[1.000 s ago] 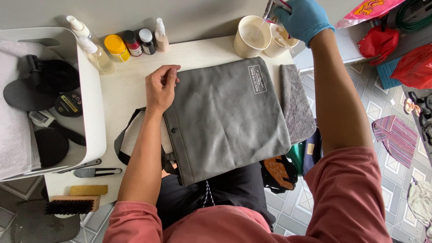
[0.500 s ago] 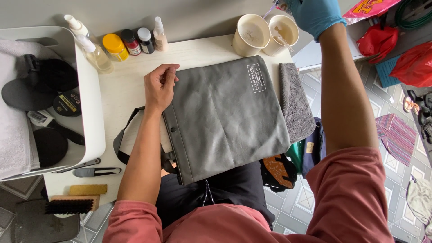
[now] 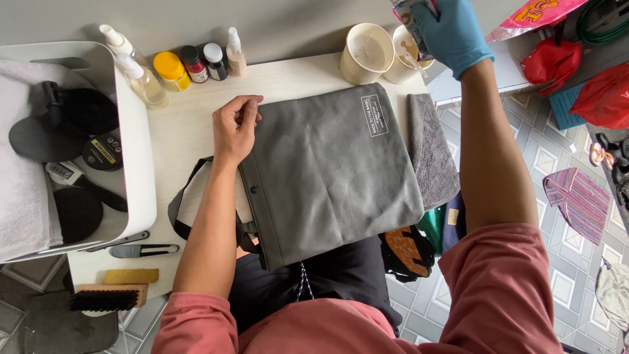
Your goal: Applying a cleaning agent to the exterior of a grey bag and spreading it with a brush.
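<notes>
pale table (image 3: 190, 141), grey wall (image 3: 282, 19), patterned tile floor (image 3: 524, 167).

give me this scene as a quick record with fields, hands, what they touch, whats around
left hand: bare left hand rests flat on the upper left corner of the grey bag
right hand: gloved right hand in a blue glove, raised over the cups, gripping a small item too hidden to identify
bag: lies flat on the white table, strap hanging off the near edge
cloth: grey cloth right of the bag
cups: two cream cups at the far edge
bottles: row of small bottles along the wall
bin: white bin at left
</notes>
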